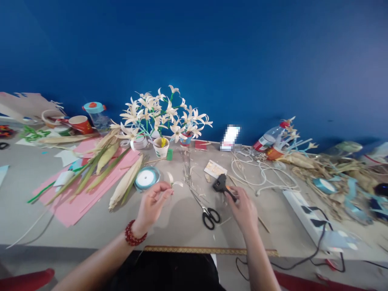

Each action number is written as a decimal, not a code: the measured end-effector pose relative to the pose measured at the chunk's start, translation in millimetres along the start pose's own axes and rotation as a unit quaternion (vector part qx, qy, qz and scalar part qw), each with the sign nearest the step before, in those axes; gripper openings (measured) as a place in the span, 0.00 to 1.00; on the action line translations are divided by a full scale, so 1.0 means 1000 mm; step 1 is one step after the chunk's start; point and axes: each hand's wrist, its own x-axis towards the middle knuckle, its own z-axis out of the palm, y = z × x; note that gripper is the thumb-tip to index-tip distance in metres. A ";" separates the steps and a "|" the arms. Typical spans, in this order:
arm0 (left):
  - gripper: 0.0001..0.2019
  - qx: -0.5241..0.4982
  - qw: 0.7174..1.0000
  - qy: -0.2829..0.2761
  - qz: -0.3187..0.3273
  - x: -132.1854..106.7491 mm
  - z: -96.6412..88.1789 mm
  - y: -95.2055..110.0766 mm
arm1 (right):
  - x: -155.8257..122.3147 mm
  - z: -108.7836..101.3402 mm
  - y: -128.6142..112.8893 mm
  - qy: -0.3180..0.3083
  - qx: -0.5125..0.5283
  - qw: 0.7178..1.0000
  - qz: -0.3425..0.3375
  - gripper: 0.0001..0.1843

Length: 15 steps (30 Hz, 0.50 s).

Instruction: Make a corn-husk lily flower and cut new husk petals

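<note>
Right, so from where I stand, the left hand [154, 202] is just left of the centre of the frame, its thumb and fingers pinching two small white petals [178, 184] at their base, the curved tips pointing up and to the right. A red bracelet [133, 234] circles that wrist.

The right hand [243, 208], right of centre, has its fingers curled around the handle of a black glue gun [220, 182], whose nose end points up and left; I can't tell whether the gun is resting on the table [100, 230] or held just off it. Between the hands, in the lower middle, scissors [210, 218] lie with their black handles toward the person.

Just beyond the left hand sits a ribbon roll [151, 173], and left of that a pale husk [125, 182]. Pink paper [72, 210] spreads across the left of the frame, with green strips and more husks lying over it. In the upper middle, white flowers [157, 121] stand in front of the blue wall [194, 44], a paper cup [161, 151] below them. A bottle [273, 135] leans toward the right, and a white power strip [298, 208] lies at the lower right with black plugs in it.
</note>
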 end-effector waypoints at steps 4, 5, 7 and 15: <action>0.11 0.005 1.000 0.001 0.005 0.000 0.005 -0.014 | 0.011 0.002 0.022 -0.055 -0.122 0.991 -0.029 0.22; 0.11 0.005 1.000 -0.002 0.005 0.000 0.006 -0.018 | 0.012 0.004 0.023 -0.070 -0.135 0.988 -0.034 0.21; 0.12 0.004 1.000 -0.005 0.003 0.000 0.006 -0.022 | 0.014 0.008 0.024 -0.085 -0.150 0.984 -0.043 0.20; 0.13 -0.003 1.000 -0.008 -0.009 0.004 0.005 -0.032 | 0.018 0.008 0.027 -0.081 -0.134 0.984 -0.085 0.17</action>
